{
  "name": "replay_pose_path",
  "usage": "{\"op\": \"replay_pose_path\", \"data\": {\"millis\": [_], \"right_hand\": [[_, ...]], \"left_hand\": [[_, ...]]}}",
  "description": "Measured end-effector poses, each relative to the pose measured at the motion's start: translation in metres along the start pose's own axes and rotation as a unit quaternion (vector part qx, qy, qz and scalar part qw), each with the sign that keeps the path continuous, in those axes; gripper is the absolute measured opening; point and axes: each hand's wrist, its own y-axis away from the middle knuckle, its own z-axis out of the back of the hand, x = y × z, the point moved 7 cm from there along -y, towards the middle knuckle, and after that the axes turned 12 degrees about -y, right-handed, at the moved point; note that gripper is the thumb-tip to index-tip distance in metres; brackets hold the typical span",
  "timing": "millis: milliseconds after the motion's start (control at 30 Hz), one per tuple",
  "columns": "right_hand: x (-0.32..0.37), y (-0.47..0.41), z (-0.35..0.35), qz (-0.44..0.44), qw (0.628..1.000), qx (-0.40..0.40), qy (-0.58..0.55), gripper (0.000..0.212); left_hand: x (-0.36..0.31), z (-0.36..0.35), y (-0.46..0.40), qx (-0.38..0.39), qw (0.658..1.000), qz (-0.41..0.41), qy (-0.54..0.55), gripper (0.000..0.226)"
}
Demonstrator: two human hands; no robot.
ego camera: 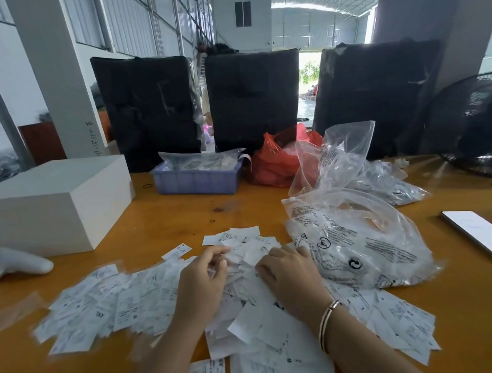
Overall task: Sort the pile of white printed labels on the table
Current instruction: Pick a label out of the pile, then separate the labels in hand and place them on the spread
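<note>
Your left hand [204, 273] rests on the pile of labels [165, 295] with fingers curled inward; thumb and forefinger seem to meet on a slip, but motion blur hides whether anything is pinched, so the grip cannot be told. Your right hand [290, 274] lies palm-down on the pile just beside it, fingers bent over the slips; whether it holds one cannot be told either. A bracelet [327, 324] circles the right wrist.

The labels spread across the near half of the wooden table [182, 215], from well left of your left hand to right of the right forearm, overlapping loosely. One slip at left reads "XXL".

Touching the pile's right edge: a clear printed plastic bag [361, 250], more clear bags behind it. A phone [484, 233] lies at far right, screen lit. At left, a white controller [15, 264] near a white box [51, 201]. Further back: a blue tray [197, 181], a red bag [275, 163], three black wrapped bales [254, 97], and a fan [481, 126].
</note>
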Motion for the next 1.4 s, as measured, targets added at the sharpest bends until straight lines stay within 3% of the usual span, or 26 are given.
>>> {"op": "replay_pose_path", "data": {"millis": [67, 133, 167, 267, 333, 400, 533, 633, 867, 967, 1033, 1133, 1267, 1400], "right_hand": [[-0.002, 0.0, 0.007, -0.015, 0.997, -0.052, -0.052, 0.024], [-0.01, 0.001, 0.014, -0.05, 0.975, -0.099, -0.191, 0.014], [-0.017, 0.002, 0.014, -0.085, 0.946, -0.109, -0.293, 0.015], [-0.03, 0.007, 0.01, -0.173, 0.808, -0.101, -0.554, 0.022], [-0.03, 0.008, 0.009, -0.167, 0.761, -0.078, -0.622, 0.022], [-0.026, 0.007, 0.009, -0.144, 0.739, -0.054, -0.656, 0.019], [-0.022, 0.008, 0.006, -0.15, 0.75, -0.039, -0.643, 0.016], [-0.022, 0.008, 0.004, -0.157, 0.727, -0.047, -0.667, 0.008], [-0.022, 0.005, 0.0, -0.158, 0.768, -0.036, -0.619, 0.042], [-0.028, 0.006, 0.005, -0.163, 0.773, -0.083, -0.607, 0.028], [-0.031, 0.007, 0.013, -0.143, 0.771, -0.141, -0.604, 0.038], [-0.026, 0.007, 0.025, -0.092, 0.812, -0.191, -0.544, 0.041], [-0.01, 0.007, 0.032, -0.021, 0.88, -0.215, -0.424, 0.033], [0.0, 0.009, 0.035, 0.018, 0.892, -0.217, -0.396, 0.031]], "left_hand": [[0.0, 0.0, 0.0, -0.003, 1.0, -0.005, -0.001, 0.022], [0.001, 0.0, 0.0, -0.004, 1.0, -0.007, -0.003, 0.022], [0.002, 0.0, -0.001, -0.004, 1.0, -0.003, -0.001, 0.023], [0.007, -0.003, -0.002, 0.007, 0.999, 0.021, 0.044, 0.025], [0.008, -0.007, -0.003, 0.026, 0.994, 0.043, 0.094, 0.025], [0.008, -0.009, -0.003, 0.038, 0.987, 0.064, 0.145, 0.025], [0.007, -0.011, -0.001, 0.05, 0.968, 0.094, 0.228, 0.027], [0.008, -0.012, -0.001, 0.051, 0.965, 0.098, 0.237, 0.028], [0.009, -0.017, 0.0, 0.084, 0.952, 0.114, 0.273, 0.029], [0.006, -0.019, 0.001, 0.116, 0.941, 0.123, 0.294, 0.034], [0.002, -0.02, 0.002, 0.135, 0.931, 0.127, 0.313, 0.043], [-0.002, -0.022, 0.004, 0.151, 0.919, 0.135, 0.339, 0.046], [-0.003, -0.024, 0.005, 0.151, 0.911, 0.146, 0.355, 0.03], [-0.005, -0.022, 0.005, 0.148, 0.883, 0.167, 0.412, 0.03]]}}
